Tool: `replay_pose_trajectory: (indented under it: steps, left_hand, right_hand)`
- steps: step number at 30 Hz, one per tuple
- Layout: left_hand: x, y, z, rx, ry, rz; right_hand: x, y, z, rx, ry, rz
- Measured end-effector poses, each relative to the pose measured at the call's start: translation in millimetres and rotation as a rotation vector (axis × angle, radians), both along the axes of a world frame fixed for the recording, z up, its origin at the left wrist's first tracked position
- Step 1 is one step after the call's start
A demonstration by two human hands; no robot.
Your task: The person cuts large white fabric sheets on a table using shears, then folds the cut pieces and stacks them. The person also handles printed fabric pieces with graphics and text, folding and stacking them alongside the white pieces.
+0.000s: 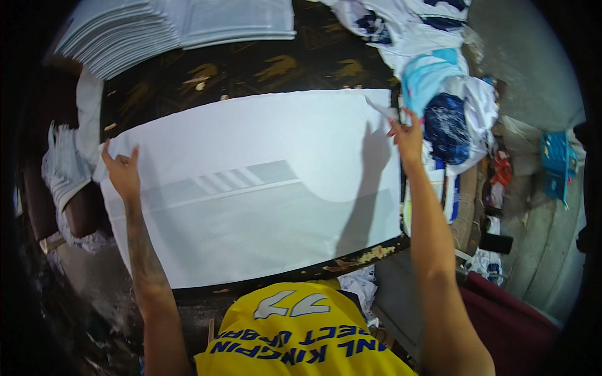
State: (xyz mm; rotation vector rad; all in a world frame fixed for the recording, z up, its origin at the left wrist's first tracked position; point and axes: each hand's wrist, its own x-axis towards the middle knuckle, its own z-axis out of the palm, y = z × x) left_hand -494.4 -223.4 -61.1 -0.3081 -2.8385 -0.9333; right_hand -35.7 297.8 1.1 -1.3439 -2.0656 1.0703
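Note:
A large white sheet (pixel 251 125) lies across the dark table in front of me, with a grey printed panel (pixel 251 219) showing on its near half, crossed by pale stripes and ending in a curve. I cannot tell if it is paper or cloth. At its left edge, near the far left corner, rests my left hand (pixel 123 172), thumb and forefinger spread apart. My right hand (pixel 409 139) is at the far right corner, fingers closed on the sheet's edge, where a small flap is lifted. Its arm casts a shadow over the sheet.
Stacked white sheets (pixel 125 37) lie at the table's far left. A dark tabletop (pixel 251 72) with gold patterns shows beyond the sheet. White, light-blue and navy bundles (pixel 446 125) crowd the right side. A blue plastic crate (pixel 555 164) stands on the floor; more folded white pieces (pixel 66 166) hang left.

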Motion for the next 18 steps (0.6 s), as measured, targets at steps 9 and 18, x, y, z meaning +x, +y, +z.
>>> replay_pose_trajectory:
  steps: [9, 18]
  left_hand:
    - [430.6, 127.0, 44.5, -0.198, -0.31, -1.582]
    - [396.9, 230.6, 53.0, -0.46, 0.119, -0.816]
  right_hand:
    - [230.2, -183.4, 12.3, 0.002, -0.602, -0.21]
    - [261.3, -180.8, 2.3, -0.15, -0.543, -0.134]
